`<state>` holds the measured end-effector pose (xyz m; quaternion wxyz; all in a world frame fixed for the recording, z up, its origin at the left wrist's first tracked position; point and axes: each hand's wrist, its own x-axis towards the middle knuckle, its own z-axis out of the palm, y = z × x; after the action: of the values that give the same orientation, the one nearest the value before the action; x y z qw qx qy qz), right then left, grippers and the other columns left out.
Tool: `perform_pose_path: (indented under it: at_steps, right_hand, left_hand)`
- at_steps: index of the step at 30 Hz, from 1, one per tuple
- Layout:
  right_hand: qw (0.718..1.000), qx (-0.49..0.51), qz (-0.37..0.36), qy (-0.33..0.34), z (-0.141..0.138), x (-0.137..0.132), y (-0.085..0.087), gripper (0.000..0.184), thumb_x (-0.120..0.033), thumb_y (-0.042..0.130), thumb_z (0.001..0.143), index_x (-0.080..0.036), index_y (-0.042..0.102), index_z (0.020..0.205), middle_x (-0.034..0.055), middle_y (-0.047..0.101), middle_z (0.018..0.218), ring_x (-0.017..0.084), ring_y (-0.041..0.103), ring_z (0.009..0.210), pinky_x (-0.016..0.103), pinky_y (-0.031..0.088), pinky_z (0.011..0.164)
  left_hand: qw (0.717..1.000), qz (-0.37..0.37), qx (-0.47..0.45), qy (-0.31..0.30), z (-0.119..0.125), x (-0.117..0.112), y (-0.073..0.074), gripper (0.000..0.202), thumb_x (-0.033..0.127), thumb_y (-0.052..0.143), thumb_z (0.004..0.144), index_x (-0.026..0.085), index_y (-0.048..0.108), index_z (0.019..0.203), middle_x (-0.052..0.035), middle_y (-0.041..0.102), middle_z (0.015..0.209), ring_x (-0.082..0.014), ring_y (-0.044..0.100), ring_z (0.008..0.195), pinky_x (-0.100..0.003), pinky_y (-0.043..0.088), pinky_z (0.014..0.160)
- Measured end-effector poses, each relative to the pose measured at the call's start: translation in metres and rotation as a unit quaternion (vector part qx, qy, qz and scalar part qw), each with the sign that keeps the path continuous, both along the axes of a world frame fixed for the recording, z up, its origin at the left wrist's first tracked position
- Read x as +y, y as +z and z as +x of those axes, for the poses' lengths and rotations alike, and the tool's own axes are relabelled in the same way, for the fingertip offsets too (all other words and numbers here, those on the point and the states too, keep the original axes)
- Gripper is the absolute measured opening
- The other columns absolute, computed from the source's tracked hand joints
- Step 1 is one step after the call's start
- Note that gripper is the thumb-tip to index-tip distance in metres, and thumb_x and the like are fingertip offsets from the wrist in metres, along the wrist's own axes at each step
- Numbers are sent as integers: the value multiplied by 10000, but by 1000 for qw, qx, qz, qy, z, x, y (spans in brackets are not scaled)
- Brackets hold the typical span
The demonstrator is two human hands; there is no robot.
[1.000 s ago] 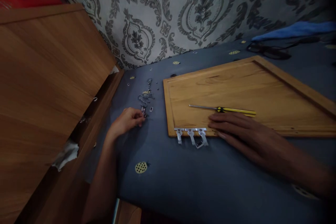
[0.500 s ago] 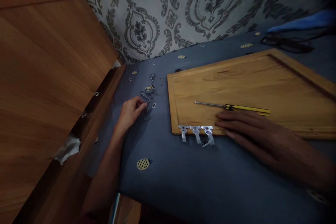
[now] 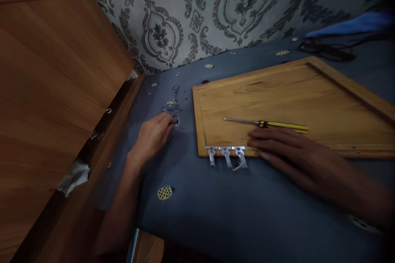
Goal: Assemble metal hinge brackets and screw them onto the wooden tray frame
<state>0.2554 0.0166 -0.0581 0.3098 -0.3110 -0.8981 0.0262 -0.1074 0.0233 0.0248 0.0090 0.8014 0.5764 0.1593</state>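
Support surface: blue-grey cloth (image 3: 197, 213) printed with yellow pineapples, lower centre of the frame.
Right hand: right hand (image 3: 286, 148), right of centre; fingers extended and side by side, laid palm down over the board's near edge. Fingertips beside the brackets.
Bracket row: three silver metal brackets (image 3: 226, 154), centre; crosspieces on the board's near rim, arms projecting over the cloth.
Left hand: left hand (image 3: 154, 133), left of centre, well apart from the right; fingers bent together at the hardware. Grip on a part: cannot be determined.
Driver: yellow-and-black-handled screwdriver (image 3: 262, 123), lying on the board, tip to the left; handle just beyond the right fingers.
Panel: flat, rimmed, light-brown wooden board (image 3: 265, 94), centre to right edge.
Loose parts: small dark metal hardware (image 3: 175, 107), beyond the left fingertips.
Eyewear: dark-framed eyeglasses (image 3: 336, 53), upper right.
Textile: bright blue fabric (image 3: 354, 24), behind the eyeglasses.
Wall: grey-and-white damask-patterned wallpaper (image 3: 197, 20), top.
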Motion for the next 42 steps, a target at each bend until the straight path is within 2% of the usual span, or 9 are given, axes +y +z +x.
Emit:
perform_pose_path:
  at_steps: [5,11,15,18,20,25,30,36,42]
  right_hand:
    - [1000,2,-29,-5,-1,-2,3,347,-261,454,1071,-206,738,1262,129,758,1345,290,731,1257,458,626,1091]
    - [1000,-4,-3,-2,-1,-1,2,324,-222,458,1074,-167,721,1256,149,764,1319,274,731,1250,448,622,1090]
    - [1000,1,22,1,-1,1,0,305,-247,452,1084,-200,706,1247,121,768,1298,263,741,1226,446,655,1031]
    - [999,1,45,5,-1,1,1,291,-232,460,1078,-207,696,1246,119,773,1272,267,757,1175,443,678,980]
    - [998,-3,57,9,-2,0,3,279,-208,464,1073,-197,687,1240,129,773,1254,269,765,1146,435,686,956]
    - [996,-9,85,13,-5,0,6,242,-170,476,1067,-176,652,1233,154,764,1249,277,756,1161,438,685,956]
    - [995,-12,99,17,-8,1,8,243,-184,456,1077,-186,638,1238,145,772,1206,268,772,1102,419,697,909]
    - [994,-18,103,19,-8,1,7,229,-170,472,1070,-179,646,1219,146,773,1200,261,770,1101,408,692,924]
    - [996,-13,83,19,-6,-1,7,238,-155,496,1060,-164,672,1220,159,767,1239,257,756,1157,411,671,984]
  left_hand:
    - [989,-67,101,-82,15,-15,10,127,228,540,1041,269,600,937,-34,685,991,-239,674,918,-331,427,704]
    - [951,-177,204,-151,25,-21,14,162,133,634,934,253,561,853,-47,644,1018,-245,635,898,-353,424,663]
    - [929,-223,225,-193,32,-15,23,174,98,574,954,240,566,855,-40,644,990,-234,619,918,-346,475,759]
    - [903,-255,243,-245,32,-8,31,200,47,490,981,209,578,904,-45,644,1032,-232,604,998,-379,480,967]
    - [902,-255,224,-266,28,-5,32,201,42,489,989,200,584,911,-35,635,1020,-220,585,989,-412,436,1074]
    - [951,-174,105,-233,9,-4,19,210,96,469,1033,203,637,968,-47,629,1002,-223,570,971,-390,456,993]
    - [976,-123,41,-176,-1,-7,3,223,185,460,1074,202,672,1004,-68,651,1018,-243,590,1010,-371,484,897]
    - [994,-48,25,-94,-5,-16,-1,244,206,440,1082,184,680,1120,-87,672,1076,-250,625,1021,-393,505,898]
    - [981,-112,136,-79,9,-31,5,273,185,546,1027,204,660,1274,-68,692,1105,-259,690,1044,-354,523,822]
